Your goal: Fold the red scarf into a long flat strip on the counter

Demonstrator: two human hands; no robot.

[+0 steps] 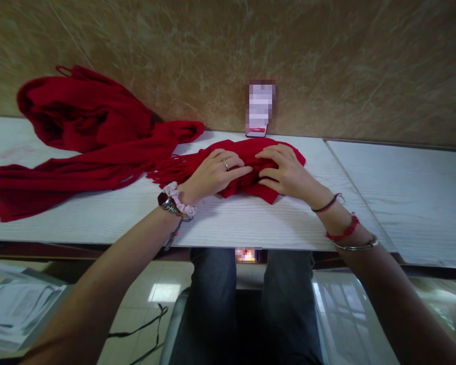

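Scarf [247, 150] on table [220, 220], phone [259, 107] behind

Dark trousers [213, 304] are worn with a silver ring [226, 163], pale scrunchie [183, 205], watch [165, 201] and bracelets [343, 233] (one red).

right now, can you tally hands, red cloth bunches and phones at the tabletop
Hands: 2, left hand and right hand
Red cloth bunches: 2, left bunch and handled bunch; can't tell if joined
Phones: 1, the upright phone
Total: 5

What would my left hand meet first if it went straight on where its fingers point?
Past the red cloth it seems to rest on, your left hand would probably meet your right hand first, though depth is unclear.
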